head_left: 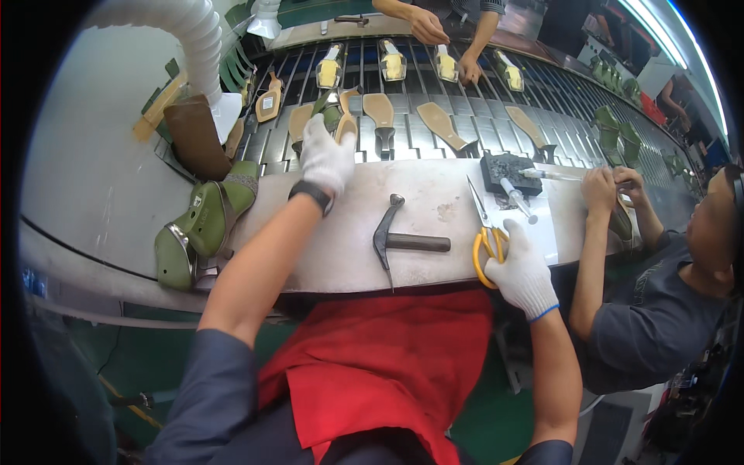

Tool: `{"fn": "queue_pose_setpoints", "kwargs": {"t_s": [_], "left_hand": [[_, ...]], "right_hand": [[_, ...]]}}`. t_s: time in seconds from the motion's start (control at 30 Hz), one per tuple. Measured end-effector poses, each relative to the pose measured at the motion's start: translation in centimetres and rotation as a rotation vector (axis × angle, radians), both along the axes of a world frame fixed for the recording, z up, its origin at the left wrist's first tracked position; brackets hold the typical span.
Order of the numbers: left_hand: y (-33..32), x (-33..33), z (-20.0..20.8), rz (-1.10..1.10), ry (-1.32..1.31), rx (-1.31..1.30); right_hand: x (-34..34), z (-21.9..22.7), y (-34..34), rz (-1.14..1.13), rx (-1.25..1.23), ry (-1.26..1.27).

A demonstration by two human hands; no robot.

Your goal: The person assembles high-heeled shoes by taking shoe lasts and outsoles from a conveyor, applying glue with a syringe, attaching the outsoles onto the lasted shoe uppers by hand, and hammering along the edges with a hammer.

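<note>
My left hand, in a white knit glove, reaches to the near edge of the slatted conveyor. Its fingers and thumb lie on either side of a green sandal with a tan sole. Part of the grip is hidden behind the glove. White-gloved too, my right hand holds the yellow-handled scissors at the worktop's front edge. The scissor blades point away from me, onto the worktop. Between my hands lies a hammer with a dark handle and a curved head.
Green sandals stand at the left end of the worktop. Tan soles and yellow-filled clear toe pieces line the conveyor. Right of centre sit a black block and syringe-like tubes. Co-workers' hands work opposite; another person sits right.
</note>
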State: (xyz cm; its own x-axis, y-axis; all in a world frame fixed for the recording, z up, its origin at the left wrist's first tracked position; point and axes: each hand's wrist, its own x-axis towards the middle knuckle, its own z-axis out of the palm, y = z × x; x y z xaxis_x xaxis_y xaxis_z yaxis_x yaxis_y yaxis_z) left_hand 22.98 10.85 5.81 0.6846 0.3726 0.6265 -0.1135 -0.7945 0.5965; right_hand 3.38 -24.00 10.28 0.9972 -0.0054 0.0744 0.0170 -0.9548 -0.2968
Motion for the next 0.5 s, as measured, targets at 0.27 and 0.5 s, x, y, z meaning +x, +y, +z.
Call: {"fn": "queue_pose_setpoints", "kwargs": {"t_s": [0.27, 0.5], "left_hand": [[-6.6, -28.8, 4.9, -1.149, 0.764, -0.793], [-7.9, -33.4, 2.9, -1.243, 1.073, -1.094]], "right_hand": [[-14.6, 1.0, 4.7, 0.144, 1.394, 0.181], [-21.8, -5.5, 7.2, 0.214, 1.912, 0.76]]}}
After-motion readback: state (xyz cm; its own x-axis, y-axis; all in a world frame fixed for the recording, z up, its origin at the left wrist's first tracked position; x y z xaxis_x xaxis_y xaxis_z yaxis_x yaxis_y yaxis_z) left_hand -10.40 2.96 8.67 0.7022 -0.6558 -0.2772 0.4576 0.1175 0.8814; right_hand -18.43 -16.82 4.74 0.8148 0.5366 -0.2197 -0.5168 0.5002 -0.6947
